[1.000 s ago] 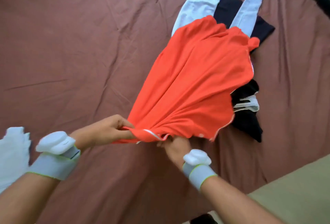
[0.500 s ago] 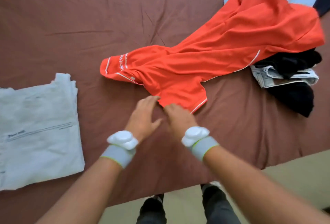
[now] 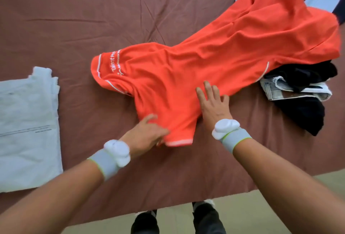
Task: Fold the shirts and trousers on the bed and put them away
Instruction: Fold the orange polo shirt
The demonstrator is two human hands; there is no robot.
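On the brown bedsheet (image 3: 93, 10), near the front edge, we have the orange polo shirt (image 3: 186, 69) lying crumpled, its far end draped over a dark garment pile (image 3: 302, 107). We judge the knit light, limp and prone to bunching; we would take hold at the shoulder seams or hem. Our left hand (image 3: 147, 135) rests on the white-trimmed sleeve, fingers nearly straight, gripping nothing. Our right hand (image 3: 214, 103) presses flat, fingers spread. A folded pale-grey garment (image 3: 28, 122) lies well apart, left.
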